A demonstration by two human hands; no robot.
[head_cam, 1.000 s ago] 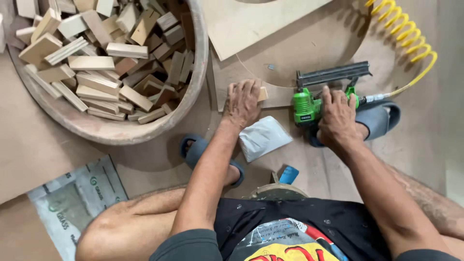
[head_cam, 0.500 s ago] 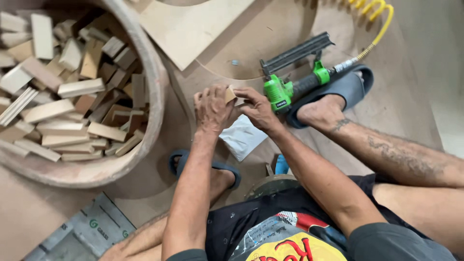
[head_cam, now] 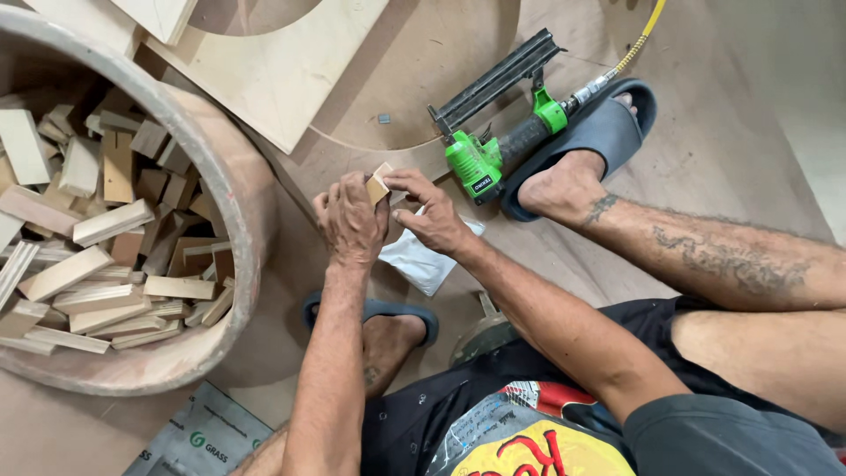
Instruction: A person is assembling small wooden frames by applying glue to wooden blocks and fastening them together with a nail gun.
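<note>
- We pinch a small wood block (head_cam: 380, 185) between our left hand (head_cam: 351, 220) and right hand (head_cam: 432, 216), both closed on it.
- It sits above the floor (head_cam: 749, 159), just left of the nailer (head_cam: 493, 132).
- The tub (head_cam: 238, 194) of offcuts stands at left.

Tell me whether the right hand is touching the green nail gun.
Apart. The head view shows the right hand pinching the small wooden block with the left hand; bare board shows between it and the green nail gun.
</note>
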